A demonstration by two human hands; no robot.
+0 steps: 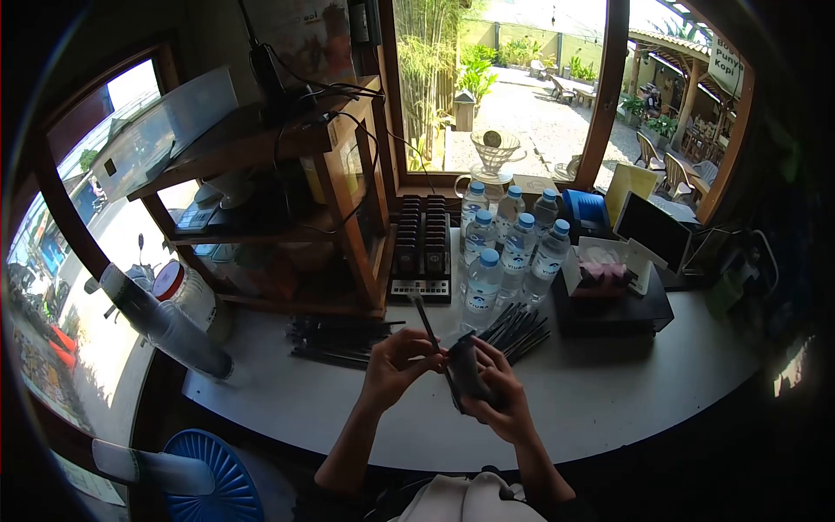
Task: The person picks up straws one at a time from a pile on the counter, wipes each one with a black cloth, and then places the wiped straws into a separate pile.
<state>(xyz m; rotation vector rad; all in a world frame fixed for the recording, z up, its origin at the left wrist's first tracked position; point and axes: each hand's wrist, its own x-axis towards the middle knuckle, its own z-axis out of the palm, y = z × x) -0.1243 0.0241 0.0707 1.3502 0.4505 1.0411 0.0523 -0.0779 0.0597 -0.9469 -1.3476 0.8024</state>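
Observation:
Both of my hands are raised close together over the white counter (400, 426). My left hand (396, 365) pinches a thin dark stick (426, 320), which slants up and away from the fingers. In my right hand (500, 396) is a dark, curved sleeve-like object (470, 372); I cannot tell its kind. The left fingertips are right at its edge. Beyond the left hand lies a pile of thin black sticks (335, 337). Another fanned pile of black sticks (522, 332) lies just beyond the right hand.
Several capped water bottles (483, 291) stand beyond my hands, beside a rack of dark buzzer-like units (422, 248). At right are a black box (613, 317), a tissue box (598, 270) and a small screen (652, 228). A wooden shelf (348, 230) and stacked clear cups (170, 326) stand left.

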